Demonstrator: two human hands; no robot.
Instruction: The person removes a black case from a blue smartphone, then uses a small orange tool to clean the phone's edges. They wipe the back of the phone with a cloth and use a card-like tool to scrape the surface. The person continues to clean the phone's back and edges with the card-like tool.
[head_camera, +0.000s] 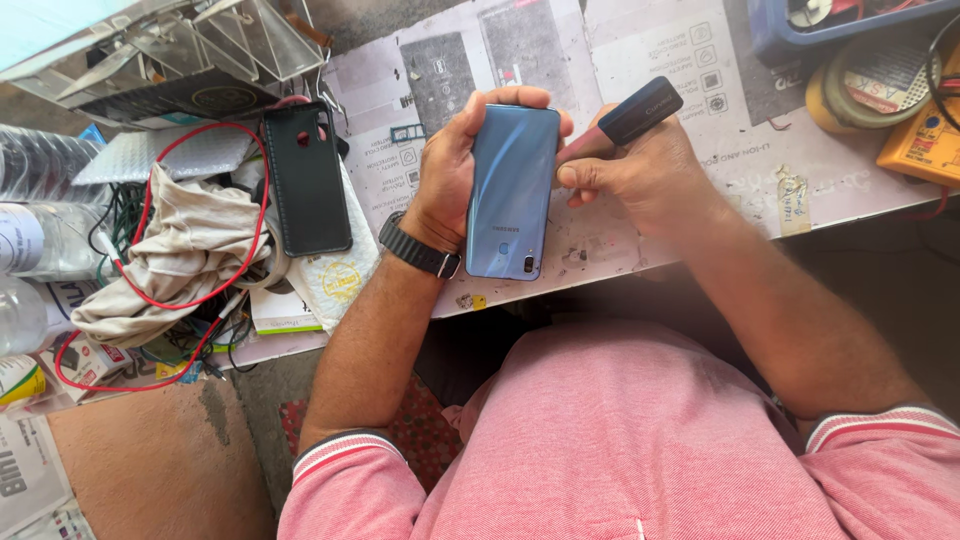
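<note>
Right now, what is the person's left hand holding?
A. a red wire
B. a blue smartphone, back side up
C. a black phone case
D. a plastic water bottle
B: the left hand wraps around a blue smartphone whose back, with its camera, faces the viewer, while the black phone case lies apart on the table.

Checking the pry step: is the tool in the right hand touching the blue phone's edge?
Cannot tell. In the head view the tool meets the blue phone behind the right hand, hiding its tip.
</note>
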